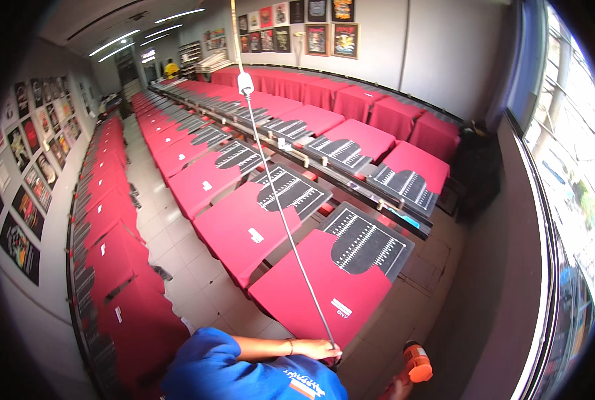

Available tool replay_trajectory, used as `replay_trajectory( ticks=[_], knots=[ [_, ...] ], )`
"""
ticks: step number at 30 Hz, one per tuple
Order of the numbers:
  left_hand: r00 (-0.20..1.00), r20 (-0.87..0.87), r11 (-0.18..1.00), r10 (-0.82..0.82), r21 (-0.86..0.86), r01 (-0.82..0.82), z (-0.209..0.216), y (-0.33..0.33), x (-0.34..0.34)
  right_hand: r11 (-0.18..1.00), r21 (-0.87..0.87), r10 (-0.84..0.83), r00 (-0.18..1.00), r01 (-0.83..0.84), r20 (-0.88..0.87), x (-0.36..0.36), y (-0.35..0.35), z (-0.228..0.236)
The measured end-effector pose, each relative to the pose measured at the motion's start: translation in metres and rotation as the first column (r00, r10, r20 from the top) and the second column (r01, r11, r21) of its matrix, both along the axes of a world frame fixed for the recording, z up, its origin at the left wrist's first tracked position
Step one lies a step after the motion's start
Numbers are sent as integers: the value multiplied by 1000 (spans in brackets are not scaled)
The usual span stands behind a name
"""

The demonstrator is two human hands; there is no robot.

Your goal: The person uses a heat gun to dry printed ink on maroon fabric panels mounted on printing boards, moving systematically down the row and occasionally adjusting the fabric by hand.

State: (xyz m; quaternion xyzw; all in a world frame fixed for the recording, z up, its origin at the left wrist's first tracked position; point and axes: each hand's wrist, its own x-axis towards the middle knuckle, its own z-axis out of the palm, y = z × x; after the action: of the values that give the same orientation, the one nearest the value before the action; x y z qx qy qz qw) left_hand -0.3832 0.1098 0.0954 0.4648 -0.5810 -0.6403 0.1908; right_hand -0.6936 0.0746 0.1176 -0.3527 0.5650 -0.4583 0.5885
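My left hand [316, 349] is closed around a thin power cord [288, 230] just in front of my body. The cord hangs from overhead and slants down to my fingers, with a white connector [245, 83] high up on it. At the lower right, my right hand [397, 389] grips an orange heat gun [418, 365] with a black end; the picture's edge cuts that hand off. Closest to my left hand lies a red T-shirt [304, 287] with a small white print, spread on a dark printing board [399, 248] with white ruler-like marks.
Long rows of boards with red shirts run away from me, divided by a dark rail [404, 222]. Another row [121, 300] stands left across a tiled aisle [194, 287]. A wall and window [577, 147] border the right. A person in yellow [171, 69] is far back.
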Motion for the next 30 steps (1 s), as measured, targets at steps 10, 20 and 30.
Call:
replay_trajectory(
  ticks=[10,20,30],
  knots=[
    [957,216,981,194,-42,-189,-27,48,7,963,-75,264,961,-258,87,8,-73,-11],
    [868,165,868,468,100,-487,-66,44,21,940,-55,335,942,-336,-17,8,-67,-21],
    [873,67,806,483,356,-474,-25,47,7,925,-4,371,906,-380,-203,-24,-77,15]
  ],
)
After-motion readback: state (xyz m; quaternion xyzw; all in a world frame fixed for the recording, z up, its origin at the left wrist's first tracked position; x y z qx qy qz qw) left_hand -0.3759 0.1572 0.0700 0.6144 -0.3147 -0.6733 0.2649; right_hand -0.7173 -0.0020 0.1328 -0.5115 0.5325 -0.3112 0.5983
